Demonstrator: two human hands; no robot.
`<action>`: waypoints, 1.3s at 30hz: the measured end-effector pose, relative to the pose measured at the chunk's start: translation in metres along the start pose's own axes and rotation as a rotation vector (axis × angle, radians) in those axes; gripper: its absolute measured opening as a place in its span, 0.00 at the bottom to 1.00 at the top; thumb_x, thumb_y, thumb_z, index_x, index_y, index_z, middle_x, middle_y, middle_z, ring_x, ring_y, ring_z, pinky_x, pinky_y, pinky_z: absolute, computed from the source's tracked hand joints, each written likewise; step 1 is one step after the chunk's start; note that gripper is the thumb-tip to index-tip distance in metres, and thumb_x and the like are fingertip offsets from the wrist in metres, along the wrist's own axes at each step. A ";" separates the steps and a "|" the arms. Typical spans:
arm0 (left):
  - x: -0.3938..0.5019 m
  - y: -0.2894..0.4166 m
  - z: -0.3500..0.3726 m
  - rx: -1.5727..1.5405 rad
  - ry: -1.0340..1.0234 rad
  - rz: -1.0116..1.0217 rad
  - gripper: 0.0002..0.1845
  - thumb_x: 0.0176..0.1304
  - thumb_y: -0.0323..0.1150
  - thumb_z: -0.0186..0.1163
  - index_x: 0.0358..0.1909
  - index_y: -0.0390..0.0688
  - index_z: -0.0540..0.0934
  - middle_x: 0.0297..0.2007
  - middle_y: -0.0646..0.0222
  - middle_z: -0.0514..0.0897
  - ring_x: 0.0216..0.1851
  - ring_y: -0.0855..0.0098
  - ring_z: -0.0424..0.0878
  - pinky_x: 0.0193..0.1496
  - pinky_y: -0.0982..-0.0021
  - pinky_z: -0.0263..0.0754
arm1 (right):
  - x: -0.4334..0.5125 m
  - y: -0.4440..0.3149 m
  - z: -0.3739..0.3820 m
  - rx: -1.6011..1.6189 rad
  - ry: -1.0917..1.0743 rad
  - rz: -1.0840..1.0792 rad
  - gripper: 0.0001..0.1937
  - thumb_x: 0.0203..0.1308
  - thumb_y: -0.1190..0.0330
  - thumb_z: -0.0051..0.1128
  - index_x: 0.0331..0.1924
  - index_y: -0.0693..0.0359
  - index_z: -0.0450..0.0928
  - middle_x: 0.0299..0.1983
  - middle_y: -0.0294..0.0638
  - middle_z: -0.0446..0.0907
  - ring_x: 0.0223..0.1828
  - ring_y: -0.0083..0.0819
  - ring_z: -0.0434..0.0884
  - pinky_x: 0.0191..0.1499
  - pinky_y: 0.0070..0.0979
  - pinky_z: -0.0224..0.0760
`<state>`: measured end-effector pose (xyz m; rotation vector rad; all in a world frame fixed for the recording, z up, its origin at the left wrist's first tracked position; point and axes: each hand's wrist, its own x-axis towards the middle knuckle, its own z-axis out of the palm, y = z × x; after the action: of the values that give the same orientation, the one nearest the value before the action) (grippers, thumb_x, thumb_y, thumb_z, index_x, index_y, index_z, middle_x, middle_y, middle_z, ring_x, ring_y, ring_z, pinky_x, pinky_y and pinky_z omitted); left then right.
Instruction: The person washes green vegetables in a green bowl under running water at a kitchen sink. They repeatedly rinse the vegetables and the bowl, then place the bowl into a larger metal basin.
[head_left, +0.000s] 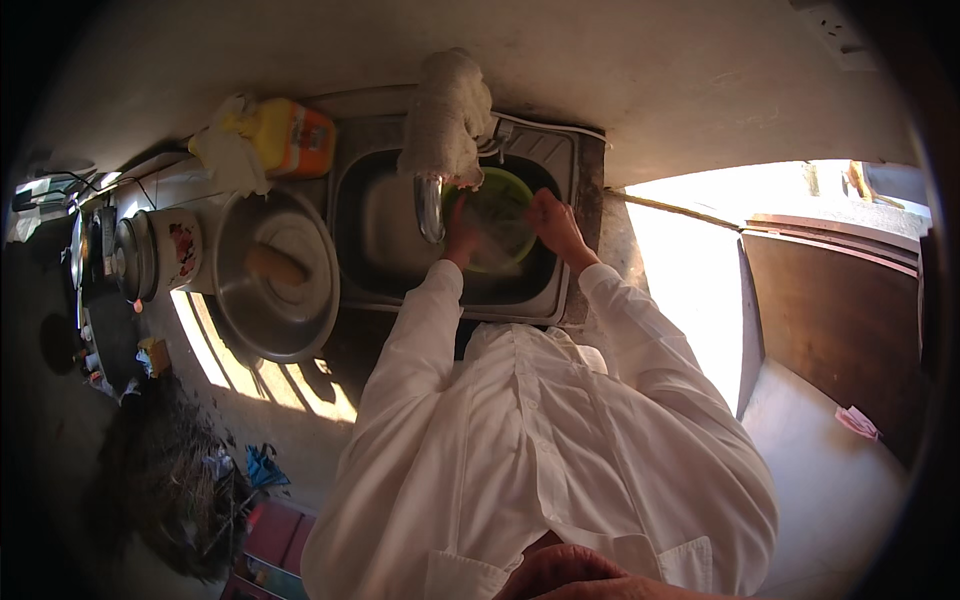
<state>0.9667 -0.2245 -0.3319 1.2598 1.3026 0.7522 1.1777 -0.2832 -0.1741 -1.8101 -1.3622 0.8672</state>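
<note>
A light-green plastic basin (510, 178) sits in the right part of the stainless-steel sink (562, 289). My left hand (462, 234) is at its left side, the fingers reaching over the inside. At the right rim is my right hand (555, 221), its fingers curled; whether they grip the rim or something small is hidden. The basin's contents are blurred, with greenish shapes showing. A curved metal faucet (428, 210), wrapped in a pale cloth (444, 112), hangs over the sink just left of my left hand.
Left of the sink lies a wide metal bowl (232, 300) with a brown object (276, 264) in it. Behind that stands a yellow-orange jug (304, 139), beside a lidded pot (176, 244). A wall (660, 90) rises behind the sink. Dry brushwood (172, 480) lies on the floor.
</note>
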 end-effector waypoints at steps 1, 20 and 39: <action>0.020 -0.033 -0.003 0.160 0.020 0.165 0.39 0.45 0.13 0.56 0.65 0.46 0.70 0.55 0.59 0.78 0.53 0.61 0.78 0.57 0.65 0.72 | 0.001 -0.004 0.000 0.011 -0.002 -0.033 0.10 0.59 0.71 0.60 0.36 0.62 0.67 0.26 0.49 0.77 0.28 0.43 0.81 0.34 0.33 0.73; -0.068 0.111 -0.040 0.244 -0.169 0.444 0.19 0.41 0.11 0.47 0.35 0.38 0.77 0.42 0.59 0.78 0.49 0.54 0.77 0.54 0.67 0.71 | -0.018 -0.015 0.006 -0.542 -0.198 0.078 0.17 0.57 0.66 0.53 0.52 0.54 0.79 0.45 0.53 0.82 0.44 0.54 0.82 0.47 0.49 0.76; -0.091 0.118 0.004 0.317 -0.357 0.506 0.22 0.42 0.12 0.50 0.40 0.40 0.80 0.50 0.56 0.77 0.56 0.49 0.73 0.59 0.57 0.69 | 0.013 0.002 0.009 -0.384 0.102 0.251 0.11 0.61 0.64 0.51 0.35 0.59 0.83 0.37 0.55 0.83 0.41 0.56 0.82 0.43 0.49 0.76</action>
<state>0.9813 -0.2850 -0.1963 1.9240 0.8343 0.6368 1.1740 -0.2702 -0.1824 -2.3256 -1.3213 0.6563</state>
